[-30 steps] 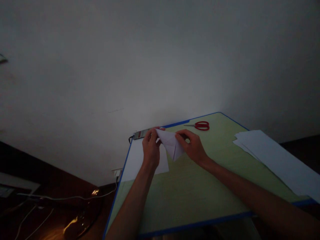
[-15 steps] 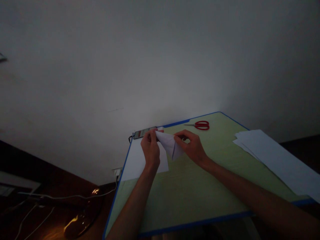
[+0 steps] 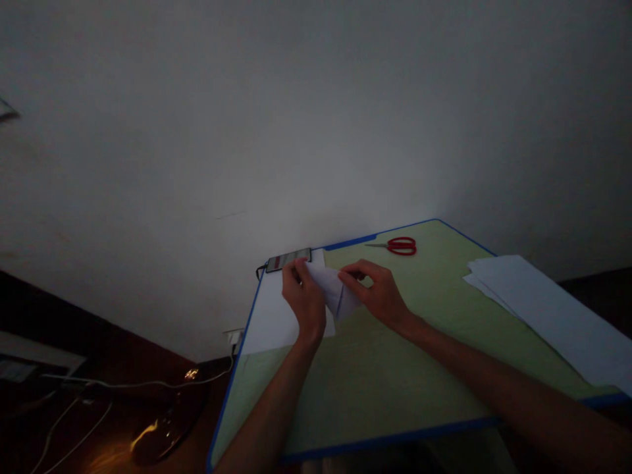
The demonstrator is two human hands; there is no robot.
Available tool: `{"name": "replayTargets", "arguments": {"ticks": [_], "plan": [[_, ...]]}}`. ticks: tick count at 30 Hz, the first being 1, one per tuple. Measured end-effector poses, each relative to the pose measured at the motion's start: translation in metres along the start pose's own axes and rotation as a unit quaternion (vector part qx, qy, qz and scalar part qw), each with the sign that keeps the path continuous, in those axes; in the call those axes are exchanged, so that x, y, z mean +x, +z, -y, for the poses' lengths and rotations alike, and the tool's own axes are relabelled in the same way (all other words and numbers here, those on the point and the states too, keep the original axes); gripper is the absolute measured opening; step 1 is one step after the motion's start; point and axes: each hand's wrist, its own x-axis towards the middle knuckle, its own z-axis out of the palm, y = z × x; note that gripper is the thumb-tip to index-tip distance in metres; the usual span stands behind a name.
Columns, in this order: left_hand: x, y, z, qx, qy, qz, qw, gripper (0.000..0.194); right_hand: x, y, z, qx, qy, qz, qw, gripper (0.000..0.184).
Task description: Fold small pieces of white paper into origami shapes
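Note:
Between my two hands is a folded piece of white paper [image 3: 326, 282], held above the table, with a crease and a pointed lower corner. My left hand [image 3: 303, 296] is closed on its left end, and the fingers cover that part. The thumb and fingers of my right hand [image 3: 372, 286] pinch its upper right edge. Beneath the left hand a flat white sheet [image 3: 269, 319] lies on the table's left side. A phone [image 3: 289, 259] rests at the far left edge, just beyond the left hand.
Red-handled scissors [image 3: 401, 246] lie at the back of the green table [image 3: 395, 382], which has a blue rim. A stack of white paper [image 3: 538, 303] covers the right side. A wall [image 3: 316, 131] stands behind. White cables [image 3: 162, 384] run to a wall socket [image 3: 234, 337] at left.
My left hand has turned and shifted slightly right, covering more of the folded paper's left end. The right hand has moved slightly left along the paper's upper edge, still pinching it.

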Motion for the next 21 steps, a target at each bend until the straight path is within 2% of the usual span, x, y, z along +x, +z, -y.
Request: {"name": "replayTargets", "arguments": {"ticks": [5,8,11,14,21], "plan": [[0.0002,0.002,0.0043,-0.048,-0.013,0.01,0.999,0.034,0.0009,-0.0013,-0.0009,-0.009,-0.003,-0.001,1.0,0.013],[0.0001,0.005,0.0066,-0.127,-0.068,0.064,0.988,0.041,0.0016,-0.0018,-0.0029,-0.008,0.005,-0.006,1.0,0.012],[-0.0005,0.0076,0.0047,-0.205,-0.13,0.127,0.962,0.046,0.002,-0.0018,-0.0045,0.001,0.018,-0.01,1.0,0.011],[-0.0011,0.0082,0.0006,-0.231,-0.15,0.156,0.948,0.046,0.002,-0.0013,-0.0047,0.01,0.02,-0.011,1.0,0.011],[-0.0019,0.0044,-0.0025,-0.11,-0.067,0.079,0.989,0.044,0.0005,0.0005,-0.0008,0.006,0.006,-0.006,1.0,0.01]]}}
